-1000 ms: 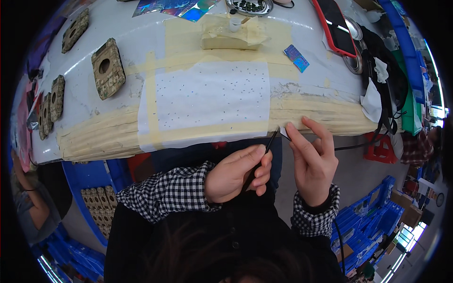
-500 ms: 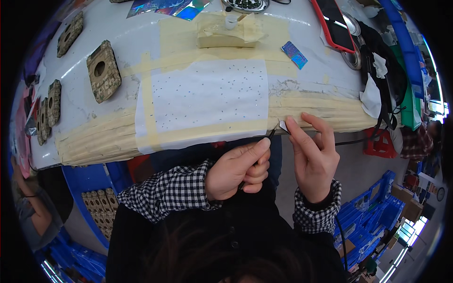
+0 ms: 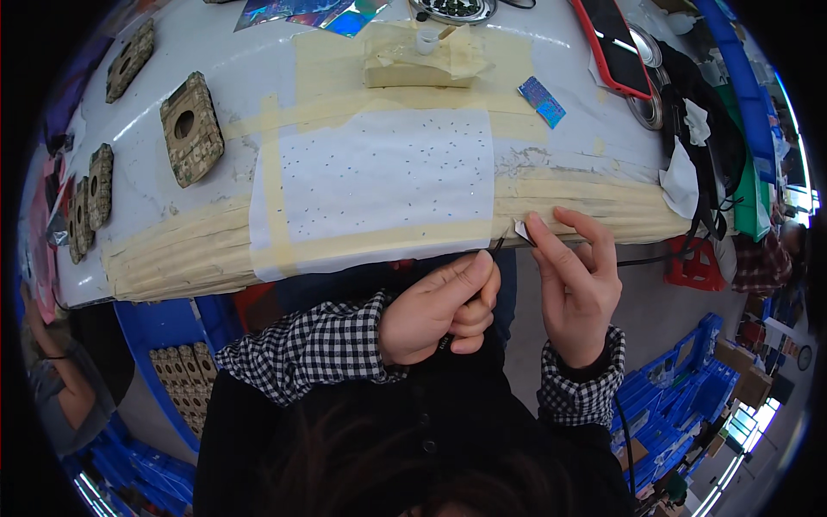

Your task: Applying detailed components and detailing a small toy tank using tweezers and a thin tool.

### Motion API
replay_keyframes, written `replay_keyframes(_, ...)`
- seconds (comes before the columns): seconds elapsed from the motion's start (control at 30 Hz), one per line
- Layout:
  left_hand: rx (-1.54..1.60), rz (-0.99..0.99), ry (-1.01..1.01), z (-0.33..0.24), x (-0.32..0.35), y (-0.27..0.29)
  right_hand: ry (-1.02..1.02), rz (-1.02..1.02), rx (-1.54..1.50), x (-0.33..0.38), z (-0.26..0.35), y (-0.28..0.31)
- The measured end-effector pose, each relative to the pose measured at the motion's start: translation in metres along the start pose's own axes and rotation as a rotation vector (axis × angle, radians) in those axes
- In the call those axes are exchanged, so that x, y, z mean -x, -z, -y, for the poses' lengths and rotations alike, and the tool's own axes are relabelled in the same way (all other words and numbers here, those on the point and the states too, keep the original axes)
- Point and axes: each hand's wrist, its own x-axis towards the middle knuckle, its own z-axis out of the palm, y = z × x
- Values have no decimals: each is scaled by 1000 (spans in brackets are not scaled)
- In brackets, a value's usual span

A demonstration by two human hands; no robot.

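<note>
Just off the table's near edge, my left hand (image 3: 444, 306) is closed round a thin dark pointed tool (image 3: 498, 245). Its tip shows past the thumb, and a dark part shows below the fingers. The rest is hidden in the fist. To the right, my right hand (image 3: 579, 280) pinches a small flat piece (image 3: 522, 230), pale on its face with a dark edge, between thumb and finger. The tool tip and the piece are a short gap apart. Beyond my hands lies a white paper sheet (image 3: 379, 177), taped down and dotted with many tiny dark bits.
Camouflage-patterned pouches (image 3: 191, 129) with round holes lie at left. A tape-covered block (image 3: 418, 73) bears a small clear cup (image 3: 427, 39). Farther right are a shiny blue card (image 3: 542, 102) and a red-cased phone (image 3: 613, 52). A blue crate (image 3: 155, 327) holds more pouches.
The tool tip in my left hand has drawn back from the pale piece, widening the gap. My right hand keeps its pinch. The whole view has shifted slightly.
</note>
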Motion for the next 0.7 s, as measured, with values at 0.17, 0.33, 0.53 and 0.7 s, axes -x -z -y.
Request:
replay_keyframes(0.17, -4, 8, -54, 1, -3, -1, 14, 14, -30, 5, 0, 0)
replay_keyframes(0.33, -25, -26, -74, 0, -4, -2, -9, -7, 0, 1, 0, -1)
replay_keyframes(0.53, -19, -17, -62, 1, -5, -1, 9, 26, -29, 3, 2, 1)
replay_keyframes(0.7, -57, -44, -86, 1, -4, -1, -29, 20, 10, -2, 4, 1)
